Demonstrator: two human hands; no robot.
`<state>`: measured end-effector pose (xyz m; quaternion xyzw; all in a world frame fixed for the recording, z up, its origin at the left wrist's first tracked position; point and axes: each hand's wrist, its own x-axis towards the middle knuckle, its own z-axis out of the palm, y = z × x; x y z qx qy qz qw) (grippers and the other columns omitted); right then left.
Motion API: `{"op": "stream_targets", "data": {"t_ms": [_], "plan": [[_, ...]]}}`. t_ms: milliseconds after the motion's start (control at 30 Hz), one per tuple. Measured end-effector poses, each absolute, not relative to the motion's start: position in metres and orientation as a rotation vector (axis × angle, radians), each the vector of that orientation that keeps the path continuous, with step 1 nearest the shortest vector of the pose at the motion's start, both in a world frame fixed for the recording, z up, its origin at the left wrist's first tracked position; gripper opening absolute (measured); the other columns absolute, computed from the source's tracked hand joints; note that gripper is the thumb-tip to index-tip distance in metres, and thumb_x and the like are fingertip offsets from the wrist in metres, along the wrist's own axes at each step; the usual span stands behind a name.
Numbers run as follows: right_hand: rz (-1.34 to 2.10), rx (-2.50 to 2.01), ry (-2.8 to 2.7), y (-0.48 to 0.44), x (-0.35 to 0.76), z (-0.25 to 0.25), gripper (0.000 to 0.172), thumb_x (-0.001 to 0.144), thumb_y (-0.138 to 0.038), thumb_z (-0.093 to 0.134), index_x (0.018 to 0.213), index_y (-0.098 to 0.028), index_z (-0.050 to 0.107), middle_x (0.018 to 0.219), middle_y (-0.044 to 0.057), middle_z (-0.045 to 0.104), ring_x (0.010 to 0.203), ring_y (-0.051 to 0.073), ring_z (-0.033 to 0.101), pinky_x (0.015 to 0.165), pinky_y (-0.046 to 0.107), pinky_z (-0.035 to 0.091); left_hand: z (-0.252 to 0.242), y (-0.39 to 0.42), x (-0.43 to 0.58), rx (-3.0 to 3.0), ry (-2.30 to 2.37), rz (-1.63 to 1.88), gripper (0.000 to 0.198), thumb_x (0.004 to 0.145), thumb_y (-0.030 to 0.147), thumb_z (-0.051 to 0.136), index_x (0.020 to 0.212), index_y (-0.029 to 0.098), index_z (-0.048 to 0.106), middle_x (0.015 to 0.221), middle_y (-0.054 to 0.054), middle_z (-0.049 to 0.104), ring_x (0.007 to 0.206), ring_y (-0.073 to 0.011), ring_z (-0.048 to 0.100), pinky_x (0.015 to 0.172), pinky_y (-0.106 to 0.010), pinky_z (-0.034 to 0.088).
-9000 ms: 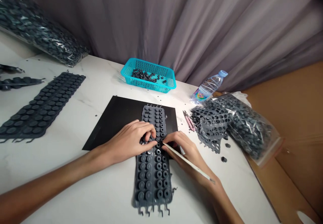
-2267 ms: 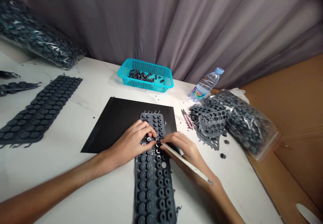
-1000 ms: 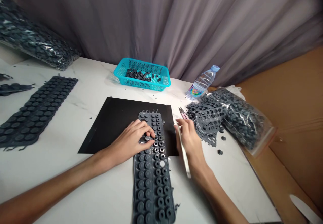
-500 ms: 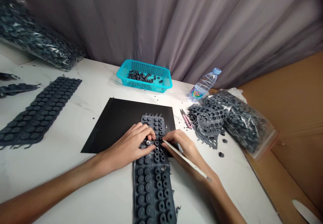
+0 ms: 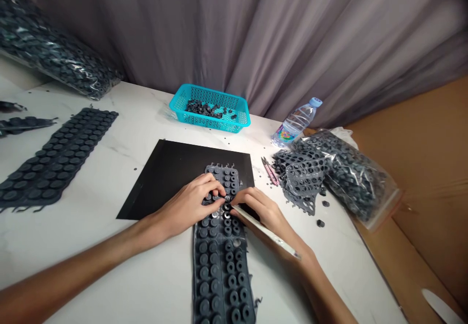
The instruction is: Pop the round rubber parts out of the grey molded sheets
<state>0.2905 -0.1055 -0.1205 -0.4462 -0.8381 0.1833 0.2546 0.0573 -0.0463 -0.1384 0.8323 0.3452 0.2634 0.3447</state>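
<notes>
A long grey rubber sheet point(image 5: 221, 265) studded with small ring-shaped parts lies lengthwise in front of me, its far end on a black mat point(image 5: 171, 173). My left hand point(image 5: 190, 202) presses down on the sheet's upper part, fingers curled over the rings. My right hand point(image 5: 261, 212) is closed on a thin white-handled tool point(image 5: 272, 238), its tip touching the rings beside my left fingertips. A few holes show in the sheet just below my hands.
A teal basket point(image 5: 210, 114) with loose grey rings stands behind the mat. Right of it: a water bottle point(image 5: 294, 124), pink snips point(image 5: 269, 170), a punched-out sheet point(image 5: 302, 180) and a plastic bag of rings point(image 5: 354, 178). Another full sheet point(image 5: 54, 158) and a bag point(image 5: 54, 61) lie left.
One second ago my right hand was lifted off to the right near the snips; it has come back with the tool tip on the rings. My left hand stayed on the sheet.
</notes>
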Motion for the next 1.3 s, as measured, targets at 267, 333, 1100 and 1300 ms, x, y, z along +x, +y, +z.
{"op": "stream_targets", "data": {"t_ms": [267, 333, 1100, 1300], "plan": [[0.306, -1.286, -2.313, -0.108, 0.285, -0.12, 0.018, 0.104, -0.035, 0.054, 0.105, -0.021, 0.064, 0.102, 0.008, 0.068, 0.095, 0.021, 0.066, 0.084, 0.033, 0.056, -0.139, -0.047, 0.057, 2.208, 0.923, 0.67, 0.008, 0.094, 0.024, 0.062, 0.1, 0.023, 0.068, 0.096, -0.001, 0.061, 0.094, -0.0188, 0.061, 0.083, -0.034, 0.05], [0.23, -1.292, -2.335, -0.107, 0.284, -0.122, 0.019, 0.104, -0.035, 0.054, 0.109, -0.02, 0.065, 0.101, 0.008, 0.069, 0.095, 0.021, 0.066, 0.082, 0.033, 0.056, -0.138, -0.047, 0.057, 2.216, 0.933, 0.665, 0.007, 0.094, 0.024, 0.062, 0.099, 0.023, 0.067, 0.096, -0.001, 0.061, 0.094, -0.0187, 0.061, 0.083, -0.034, 0.05], [-0.117, -1.953, -1.916, -0.107, 0.324, -0.129, 0.031, 0.108, -0.035, 0.035, 0.121, -0.019, 0.058, 0.108, 0.012, 0.059, 0.079, 0.025, 0.064, 0.066, 0.039, 0.05, -0.131, -0.05, 0.059, 2.151, 0.975, 0.557, 0.009, 0.096, 0.029, 0.061, 0.1, 0.022, 0.065, 0.1, -0.001, 0.059, 0.1, -0.0199, 0.059, 0.09, -0.037, 0.049], [0.339, -1.7, -1.924, -0.106, 0.312, -0.123, 0.042, 0.105, -0.036, 0.049, 0.145, -0.025, 0.045, 0.106, 0.007, 0.064, 0.081, 0.021, 0.063, 0.073, 0.035, 0.052, -0.127, -0.046, 0.057, 2.151, 0.947, 0.641, 0.01, 0.097, 0.023, 0.056, 0.095, 0.021, 0.066, 0.093, 0.0, 0.06, 0.086, -0.0162, 0.059, 0.081, -0.033, 0.049]]}}
